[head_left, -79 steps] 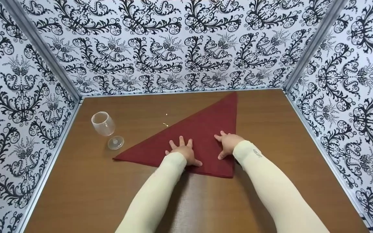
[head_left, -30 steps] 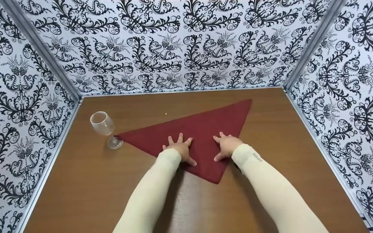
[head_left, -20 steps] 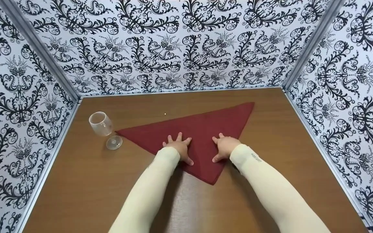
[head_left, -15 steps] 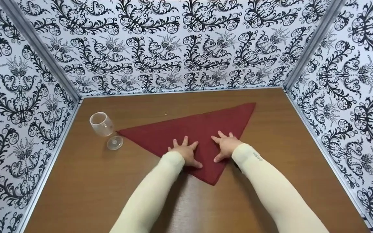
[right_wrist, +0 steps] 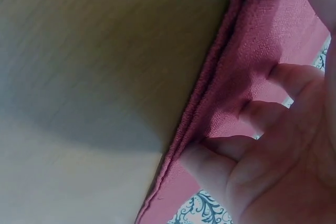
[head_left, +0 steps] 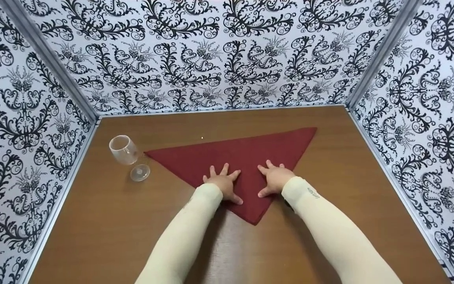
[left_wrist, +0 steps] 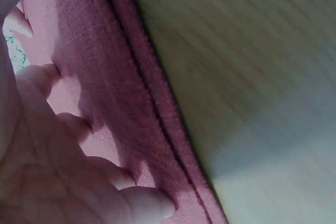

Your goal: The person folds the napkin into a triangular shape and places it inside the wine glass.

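A dark red cloth napkin (head_left: 246,157), folded into a triangle, lies flat on the table with its long edge toward the back wall and one corner pointing at the person. My left hand (head_left: 224,184) rests on its left part, fingers spread, fingertips pressing the fabric. On the right part my right hand (head_left: 277,179) presses down the same way, thumb and fingers apart. Both wrist views show fingertips touching the napkin (left_wrist: 100,66) close to its layered hemmed edges. Neither hand curls around the cloth.
A clear stemmed wine glass (head_left: 124,152) stands at the left on the brown wooden table (head_left: 105,232), its foot near the napkin's left corner. Black-and-white patterned walls (head_left: 219,59) enclose the back and sides. A tiny light speck (head_left: 202,137) lies behind the napkin.
The napkin has turned clockwise under both hands: its left corner moved back, its far corner swung right and forward, and its near corner shifted left. The glass has stayed put.
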`<state>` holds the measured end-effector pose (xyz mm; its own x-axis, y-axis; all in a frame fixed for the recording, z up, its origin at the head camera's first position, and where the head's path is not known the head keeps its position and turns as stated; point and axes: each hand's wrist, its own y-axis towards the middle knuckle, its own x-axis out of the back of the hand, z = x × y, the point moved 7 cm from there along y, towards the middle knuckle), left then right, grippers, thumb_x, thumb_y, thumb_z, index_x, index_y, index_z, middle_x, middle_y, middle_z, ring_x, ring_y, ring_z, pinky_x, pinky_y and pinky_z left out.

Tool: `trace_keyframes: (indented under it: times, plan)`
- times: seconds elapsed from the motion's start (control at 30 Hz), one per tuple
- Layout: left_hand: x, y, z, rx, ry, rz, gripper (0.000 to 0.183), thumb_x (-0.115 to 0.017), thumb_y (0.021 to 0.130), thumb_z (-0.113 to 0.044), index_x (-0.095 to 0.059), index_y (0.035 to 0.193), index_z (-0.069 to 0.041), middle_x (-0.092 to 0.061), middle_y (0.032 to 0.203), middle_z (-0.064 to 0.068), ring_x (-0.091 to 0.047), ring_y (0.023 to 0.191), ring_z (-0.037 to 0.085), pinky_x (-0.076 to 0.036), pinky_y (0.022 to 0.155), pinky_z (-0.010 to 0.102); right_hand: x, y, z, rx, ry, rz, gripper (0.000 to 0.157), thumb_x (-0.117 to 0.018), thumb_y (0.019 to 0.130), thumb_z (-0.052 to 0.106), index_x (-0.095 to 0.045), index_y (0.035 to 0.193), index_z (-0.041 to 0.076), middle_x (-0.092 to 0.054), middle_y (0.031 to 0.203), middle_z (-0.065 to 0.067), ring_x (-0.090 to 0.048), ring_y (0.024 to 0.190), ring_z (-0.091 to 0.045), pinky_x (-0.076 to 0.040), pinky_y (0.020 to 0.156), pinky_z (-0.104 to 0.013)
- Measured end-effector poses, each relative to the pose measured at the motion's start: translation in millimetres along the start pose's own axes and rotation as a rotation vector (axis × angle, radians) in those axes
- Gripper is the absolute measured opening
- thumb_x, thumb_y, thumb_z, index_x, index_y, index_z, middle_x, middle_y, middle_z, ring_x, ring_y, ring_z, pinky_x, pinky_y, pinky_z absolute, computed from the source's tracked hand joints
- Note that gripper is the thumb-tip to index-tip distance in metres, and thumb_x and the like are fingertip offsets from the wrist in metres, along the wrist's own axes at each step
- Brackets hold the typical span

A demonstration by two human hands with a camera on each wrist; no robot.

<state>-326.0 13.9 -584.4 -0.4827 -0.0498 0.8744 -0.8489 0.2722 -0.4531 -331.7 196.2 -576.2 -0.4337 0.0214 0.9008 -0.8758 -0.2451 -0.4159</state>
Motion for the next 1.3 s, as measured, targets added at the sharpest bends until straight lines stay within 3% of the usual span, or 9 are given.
trace_keyframes:
  times: [0.17,0.3,0.47,0.53,0.6,0.8,0.9,1.13,1.3]
  plan:
    - [-0.7,1.4,2.4,-0.01,0.006,-0.004,0.11,-0.072,0.054,-0.07,-0.013,0.144,-0.048,0.002,0.158,0.0,0.004,0.139,0.047,-0.016,0.104,0.068,-2.0,-3,1,0.013,-0.04,-0.047,0.104,-0.064,0.064,0.07,-0.024,0.148,0.024,-0.017,0.154,-0.015,-0.029,0.128,-0.054,-0.037,0.099,-0.057]
    - [1.2,-2.3,0.1,-0.061,0.055,-0.052,0.106,-0.074,0.056,-0.067,-0.022,0.145,-0.041,-0.007,0.157,0.004,-0.006,0.14,0.045,-0.018,0.105,0.065,-3.0,-9,16,0.126,-0.107,-0.14,0.085,-0.07,0.071,0.058,-0.044,0.139,0.016,-0.038,0.146,-0.013,-0.041,0.129,-0.04,-0.038,0.102,-0.048]
    - [-2.2,-18.9,-16.6,-0.303,0.186,-0.148,0.074,-0.076,0.069,-0.049,-0.05,0.134,-0.027,-0.035,0.149,0.004,-0.034,0.135,0.035,-0.034,0.104,0.05,-6.9,-26,46,0.331,-0.172,-0.21,0.045,-0.076,0.071,0.038,-0.067,0.108,0.015,-0.06,0.127,-0.004,-0.052,0.122,-0.02,-0.044,0.098,-0.037]
    - [-4.9,-28.1,-21.7,-0.399,0.219,-0.174,0.058,-0.076,0.072,-0.042,-0.059,0.125,-0.024,-0.044,0.143,0.002,-0.042,0.13,0.03,-0.039,0.102,0.044,-9.0,-33,53,0.369,-0.181,-0.213,0.036,-0.077,0.071,0.036,-0.068,0.1,0.016,-0.062,0.123,-0.004,-0.054,0.119,-0.02,-0.046,0.095,-0.037]
    - [-6.4,-35.6,-22.6,-0.45,0.222,-0.191,0.048,-0.076,0.074,-0.039,-0.063,0.118,-0.023,-0.047,0.14,0.001,-0.046,0.128,0.027,-0.04,0.102,0.039,-11.6,-39,57,0.384,-0.184,-0.203,0.035,-0.078,0.071,0.037,-0.068,0.097,0.017,-0.061,0.124,-0.004,-0.054,0.119,-0.019,-0.047,0.093,-0.037]
    - [-9.9,-45.1,-14.0,-0.472,0.182,-0.211,0.04,-0.073,0.077,-0.038,-0.064,0.114,-0.025,-0.047,0.141,0.003,-0.044,0.13,0.026,-0.036,0.106,0.036,-20.4,-51,59,0.392,-0.161,-0.149,0.059,-0.082,0.062,0.045,-0.06,0.109,0.016,-0.049,0.137,-0.009,-0.048,0.125,-0.025,-0.046,0.095,-0.039]
    - [-12.9,-48.1,-14.7,-0.508,0.166,-0.203,0.038,-0.073,0.077,-0.038,-0.065,0.112,-0.026,-0.046,0.141,0.003,-0.042,0.131,0.027,-0.034,0.108,0.037,-22.4,-54,60,0.406,-0.158,-0.158,0.061,-0.082,0.061,0.044,-0.059,0.11,0.016,-0.047,0.139,-0.011,-0.048,0.125,-0.027,-0.046,0.094,-0.04]
    - [-20.3,-51.1,-19.0,-0.511,0.131,-0.175,0.054,-0.08,0.064,-0.05,-0.062,0.11,-0.029,-0.042,0.142,0.001,-0.036,0.133,0.037,-0.038,0.101,0.051,-20.1,-63,62,0.49,-0.156,-0.229,0.036,-0.081,0.064,0.041,-0.066,0.09,0.021,-0.054,0.125,-0.007,-0.061,0.09,-0.019,-0.052,0.076,-0.033]
    - [-19.6,-54.0,-20.8,-0.497,0.124,-0.191,0.042,-0.078,0.066,-0.049,-0.062,0.099,-0.028,-0.04,0.141,0.0,-0.035,0.133,0.039,-0.042,0.095,0.056,-17.9,-68,64,0.569,-0.174,-0.307,0.021,-0.078,0.069,0.039,-0.065,0.075,0.023,-0.058,0.111,-0.002,-0.059,0.082,-0.014,-0.051,0.07,-0.03]
